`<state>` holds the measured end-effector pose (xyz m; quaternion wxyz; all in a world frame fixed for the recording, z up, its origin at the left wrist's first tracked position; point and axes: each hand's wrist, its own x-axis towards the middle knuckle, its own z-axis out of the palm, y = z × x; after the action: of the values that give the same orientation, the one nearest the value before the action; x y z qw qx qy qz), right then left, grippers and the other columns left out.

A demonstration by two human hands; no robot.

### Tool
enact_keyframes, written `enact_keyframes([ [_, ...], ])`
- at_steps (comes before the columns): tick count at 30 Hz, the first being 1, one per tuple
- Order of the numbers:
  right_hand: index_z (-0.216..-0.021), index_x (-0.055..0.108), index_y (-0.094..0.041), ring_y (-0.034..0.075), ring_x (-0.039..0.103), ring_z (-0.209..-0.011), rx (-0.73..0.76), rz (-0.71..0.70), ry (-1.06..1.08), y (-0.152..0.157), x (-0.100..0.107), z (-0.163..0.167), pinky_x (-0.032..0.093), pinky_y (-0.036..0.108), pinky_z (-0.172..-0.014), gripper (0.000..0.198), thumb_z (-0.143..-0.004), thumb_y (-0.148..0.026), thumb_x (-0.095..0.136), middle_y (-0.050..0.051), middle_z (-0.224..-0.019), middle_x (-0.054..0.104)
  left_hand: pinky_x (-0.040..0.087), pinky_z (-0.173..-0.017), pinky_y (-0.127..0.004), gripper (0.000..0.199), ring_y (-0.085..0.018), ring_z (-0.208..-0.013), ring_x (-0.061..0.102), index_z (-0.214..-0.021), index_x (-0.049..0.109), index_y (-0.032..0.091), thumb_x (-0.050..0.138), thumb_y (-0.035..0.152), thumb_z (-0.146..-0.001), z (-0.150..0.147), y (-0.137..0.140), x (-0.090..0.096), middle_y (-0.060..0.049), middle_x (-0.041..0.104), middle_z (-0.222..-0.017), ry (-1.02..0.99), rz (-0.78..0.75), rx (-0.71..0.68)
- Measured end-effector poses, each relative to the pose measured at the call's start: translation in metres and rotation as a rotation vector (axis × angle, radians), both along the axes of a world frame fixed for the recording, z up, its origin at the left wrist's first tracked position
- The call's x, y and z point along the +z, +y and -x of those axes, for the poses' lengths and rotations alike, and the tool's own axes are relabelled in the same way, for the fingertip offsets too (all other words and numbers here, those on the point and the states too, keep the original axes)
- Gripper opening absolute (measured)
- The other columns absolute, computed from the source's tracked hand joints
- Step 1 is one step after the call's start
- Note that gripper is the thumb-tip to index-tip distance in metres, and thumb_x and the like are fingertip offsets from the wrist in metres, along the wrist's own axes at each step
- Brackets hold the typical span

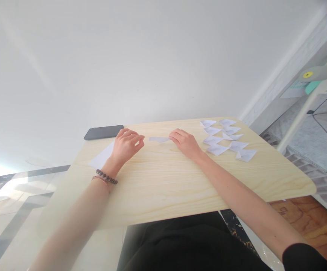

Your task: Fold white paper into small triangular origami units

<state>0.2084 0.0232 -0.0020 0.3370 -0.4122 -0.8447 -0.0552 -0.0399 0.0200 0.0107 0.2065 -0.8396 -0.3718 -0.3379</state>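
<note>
The table (pixel 158 180) looks like pale wood or wood laminate, smooth, with a fine grain and a soft sheen. The strip (pixel 159 139), the sheet (pixel 101 157) and the folded papers (pixel 217 149) are plain matt paper, the last sharply creased. The phone (pixel 104 132) has a smooth dark face. The bracelet (pixel 106 176) is of rounded, dull beads. The wall (pixel 152 56) is smooth and mostly matt. The sleeve (pixel 304 257) is matt black cloth. The brown panel (pixel 307 214) has a strongly figured, wood-like surface with a slight gloss.
</note>
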Motion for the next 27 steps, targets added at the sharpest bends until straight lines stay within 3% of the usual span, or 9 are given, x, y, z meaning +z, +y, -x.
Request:
enact_keyframes([
  [9,-0.086,0.059,-0.02,0.015,0.052,-0.084,0.052,-0.032,-0.049,-0.006,0.001,0.013,0.038,0.027,-0.073,0.025,-0.089,-0.027,0.035,0.005,-0.088,0.059,0.041,-0.081,-0.038,0.024,-0.02,-0.088,0.057,-0.097,0.062,0.02,0.047,0.022,-0.078,-0.022,-0.011,-0.001,-0.005,0.066,-0.087,-0.003,0.081,-0.066],
  [15,-0.086,0.06,-0.02,0.016,0.049,-0.083,0.134,-0.07,-0.11,-0.006,0.002,0.018,0.035,0.03,-0.075,0.026,-0.089,-0.028,0.036,0.004,-0.089,0.061,0.04,-0.082,-0.035,0.016,-0.018,-0.09,0.057,-0.085,0.064,0.023,0.048,0.022,-0.079,-0.028,-0.007,-0.006,-0.003,0.067,-0.081,0.042,0.085,-0.139],
  [27,-0.084,0.06,-0.019,0.017,0.047,-0.083,-0.012,-0.08,-0.095,0.001,0.001,0.003,0.035,0.03,-0.073,0.023,-0.088,-0.028,0.039,0.004,-0.088,0.062,0.04,-0.081,-0.038,0.015,-0.019,-0.08,0.058,-0.073,0.064,0.02,0.049,0.02,-0.076,-0.008,0.001,-0.001,-0.004,0.066,-0.075,0.06,0.022,-0.007],
])
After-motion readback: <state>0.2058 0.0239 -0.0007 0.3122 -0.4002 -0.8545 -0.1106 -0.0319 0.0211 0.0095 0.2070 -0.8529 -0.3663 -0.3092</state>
